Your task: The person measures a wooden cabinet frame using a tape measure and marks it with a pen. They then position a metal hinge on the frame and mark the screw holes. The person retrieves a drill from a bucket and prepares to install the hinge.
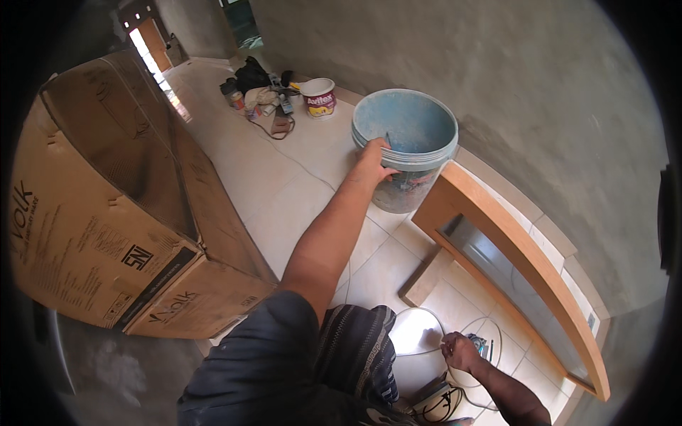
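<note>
- The bucket (405, 142), pale blue plastic and grimy on the outside, stands upright on the tiled floor (284, 184) close to the grey wall (533, 92); its inside looks empty as far as the view shows.
- The left hand (374, 162) is stretched out to it, fingers curled over the near rim and thumb on the outer wall, so it grips the rim. The bucket sits flat on the floor, not lifted or tipped, so by my reading the grip is made and any move of the bucket is not yet begun.
- The right hand (460, 351) is low, near the person's knee, closed round a white cable (426, 334) that loops on the tiles; what exactly the fingers pinch I cannot tell.
- Just beside that hand lies a small power tool (482, 346), partly hidden, and another device (437, 405) with a cord sits at the lower edge.
- A wooden frame (518, 248) with a grey panel leans along the wall, its near end touching or nearly touching the bucket; a short wood block (425, 278) lies at its foot.
- To the left stands a big cardboard box (106, 213), well apart from the bucket.
- Farther back on the floor: a white paint tub (319, 96), a dark bag (252, 74) and scattered small items.
</note>
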The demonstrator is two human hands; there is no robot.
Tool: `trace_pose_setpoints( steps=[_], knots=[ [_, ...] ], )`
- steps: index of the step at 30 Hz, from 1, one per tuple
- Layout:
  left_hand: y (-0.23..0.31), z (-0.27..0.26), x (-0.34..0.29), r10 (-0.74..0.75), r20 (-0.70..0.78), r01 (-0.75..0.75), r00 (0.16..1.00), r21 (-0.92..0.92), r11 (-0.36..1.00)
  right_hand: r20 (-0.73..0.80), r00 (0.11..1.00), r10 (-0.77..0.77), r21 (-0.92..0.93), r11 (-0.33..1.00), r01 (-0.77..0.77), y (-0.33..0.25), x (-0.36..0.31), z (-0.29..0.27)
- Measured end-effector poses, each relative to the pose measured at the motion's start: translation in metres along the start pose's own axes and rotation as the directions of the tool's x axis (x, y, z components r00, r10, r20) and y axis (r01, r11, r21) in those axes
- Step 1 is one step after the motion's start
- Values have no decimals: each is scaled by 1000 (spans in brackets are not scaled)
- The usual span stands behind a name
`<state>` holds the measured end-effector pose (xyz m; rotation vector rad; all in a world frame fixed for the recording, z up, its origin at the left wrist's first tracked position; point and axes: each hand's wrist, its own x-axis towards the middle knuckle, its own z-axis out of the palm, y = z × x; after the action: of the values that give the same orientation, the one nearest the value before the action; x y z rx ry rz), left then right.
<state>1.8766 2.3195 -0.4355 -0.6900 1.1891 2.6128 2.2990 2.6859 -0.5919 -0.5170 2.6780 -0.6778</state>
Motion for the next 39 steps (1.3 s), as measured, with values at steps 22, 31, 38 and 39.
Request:
trace_pose_setpoints(
  steps=[22,31,38,39],
  knots=[
    [-93,-33,-97,319,-166,-360,933,-406,840,-466,655,-595,-418,800,430,-143,2,-243],
    [-53,-24,-44,254,-88,-269,963,-305,914,-674,606,-422,-592,800,-101,-128,34,-310],
    [-30,23,-14,165,-234,-203,958,-153,967,-678,734,-32,-50,999,-2,-104,40,-299],
    [-27,25,-14,157,-244,-191,957,-123,974,-660,751,-37,-74,997,-16,-105,40,-300]
  ],
)
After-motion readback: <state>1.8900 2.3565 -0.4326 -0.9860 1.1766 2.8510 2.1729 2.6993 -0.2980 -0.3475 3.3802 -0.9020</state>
